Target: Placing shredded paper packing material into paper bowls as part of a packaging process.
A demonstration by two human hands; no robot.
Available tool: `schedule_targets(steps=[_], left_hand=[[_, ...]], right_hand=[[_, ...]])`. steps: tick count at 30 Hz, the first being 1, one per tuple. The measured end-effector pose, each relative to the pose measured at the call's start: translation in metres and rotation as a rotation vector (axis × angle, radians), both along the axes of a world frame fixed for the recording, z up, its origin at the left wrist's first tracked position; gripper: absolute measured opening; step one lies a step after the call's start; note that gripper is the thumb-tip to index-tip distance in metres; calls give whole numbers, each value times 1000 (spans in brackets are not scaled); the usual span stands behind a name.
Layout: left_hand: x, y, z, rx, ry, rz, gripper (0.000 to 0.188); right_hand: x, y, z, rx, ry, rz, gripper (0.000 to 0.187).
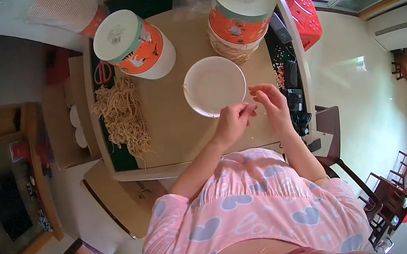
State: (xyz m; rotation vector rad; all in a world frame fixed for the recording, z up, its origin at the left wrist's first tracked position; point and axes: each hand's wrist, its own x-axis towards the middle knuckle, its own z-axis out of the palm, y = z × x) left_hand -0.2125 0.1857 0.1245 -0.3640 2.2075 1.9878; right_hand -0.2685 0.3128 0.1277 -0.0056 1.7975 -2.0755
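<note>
Both hands, left hand (pixel 233 121) and right hand (pixel 270 101), pinch a thin string (pixel 250 103) between them at the white bowl's (pixel 214 86) four o'clock edge. A string pile (pixel 122 117) lies at nine o'clock on the bench (pixel 177 131). Threading seems underway; next needs fine fingertip control.

I see both hands (pixel 234 122) (pixel 271 103) pinching thin string at bowl (pixel 214 85) rim; 2 tubs w/ lids, string pile (pixel 122 116) on tabletop (pixel 177 131).
</note>
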Motion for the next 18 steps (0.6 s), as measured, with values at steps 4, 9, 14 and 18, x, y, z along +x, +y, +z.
schedule_targets(steps=[4, 9, 14, 18], left_hand=[[-2, -6, -6, -73, 39, 60, 19], [-7, -10, -7, -143, 129, 81, 17], [-9, -29, 3, -234, 158, 190, 16], [-10, -19, -7, -18, 161, 90, 21]], right_hand=[[3, 4, -15, 11, -87, 168, 19], [0, -10, -16, -32, -32, 113, 16], [-3, -3, -13, 281, 267, 161, 6], [0, -3, -18, 255, 222, 310, 5]])
